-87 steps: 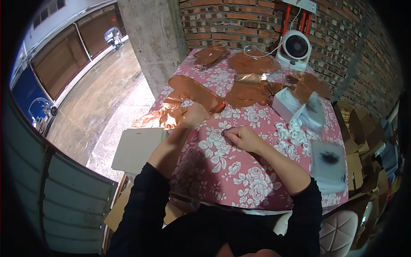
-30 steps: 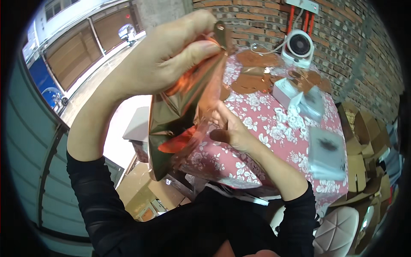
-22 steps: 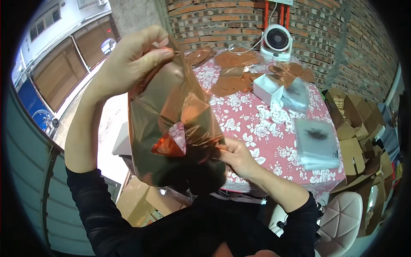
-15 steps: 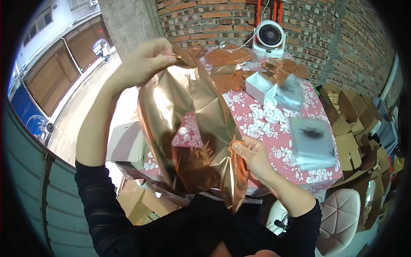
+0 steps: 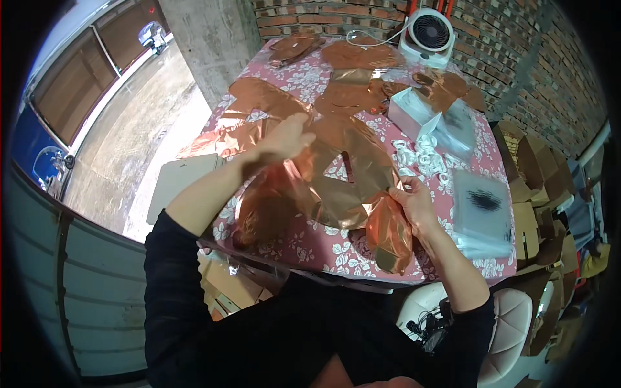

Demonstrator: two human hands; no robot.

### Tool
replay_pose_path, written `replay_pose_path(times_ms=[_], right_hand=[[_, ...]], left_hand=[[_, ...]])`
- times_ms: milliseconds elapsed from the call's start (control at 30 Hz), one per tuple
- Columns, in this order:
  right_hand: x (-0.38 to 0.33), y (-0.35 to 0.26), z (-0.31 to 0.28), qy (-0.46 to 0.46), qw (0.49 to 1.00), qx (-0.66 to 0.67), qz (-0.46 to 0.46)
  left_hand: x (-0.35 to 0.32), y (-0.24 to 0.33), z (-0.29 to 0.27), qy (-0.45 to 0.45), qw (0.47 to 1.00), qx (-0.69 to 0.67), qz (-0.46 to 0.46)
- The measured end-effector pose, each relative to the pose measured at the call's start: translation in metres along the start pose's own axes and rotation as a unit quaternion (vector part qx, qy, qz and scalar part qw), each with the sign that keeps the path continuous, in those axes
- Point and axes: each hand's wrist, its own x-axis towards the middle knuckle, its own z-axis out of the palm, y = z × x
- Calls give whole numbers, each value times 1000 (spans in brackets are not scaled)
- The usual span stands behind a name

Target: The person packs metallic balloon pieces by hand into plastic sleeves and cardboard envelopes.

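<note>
Foil shape (image 5: 343, 208) lies near on the table (image 5: 320, 252), right edge pinched by the right hand (image 5: 414, 200); left hand (image 5: 288, 137), half-curled, grip unclear, far left. Far right: one fan (image 5: 431, 32), one box (image 5: 409, 111).

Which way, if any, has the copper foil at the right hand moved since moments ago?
Yes, down and forward: the copper foil overlapped the near edge of the floral tablecloth earlier; now it lies mostly inside that edge.
</note>
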Motion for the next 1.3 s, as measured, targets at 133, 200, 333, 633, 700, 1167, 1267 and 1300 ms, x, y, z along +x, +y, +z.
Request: replay_pose_path(times_ms=[133,200,333,633,700,1167,1267,1300], right_hand=[[-11,-4,-10,-44,995,-91,3],[-3,16,-23,-39,984,-169,-47],[-41,-20,0,35,807,-532,-253],[-55,24,0,-133,656,-652,-357],[-52,29,-3,-130,635,-667,-367],[-53,26,3,-167,611,-684,-362],[-50,28,3,-163,604,-694,-355],[-49,27,3,-163,602,-694,-360]], left_hand=[[-53,52,-7,-103,981,41,159],[-69,72,-14,-292,951,74,75],[-135,63,-1,-200,969,124,73],[-176,98,-85,-107,991,-55,59],[-199,99,-103,-137,976,-170,2],[-343,96,-135,61,957,-195,-207],[-353,93,-133,93,953,-198,-211],[-356,91,-133,112,950,-209,-201]])
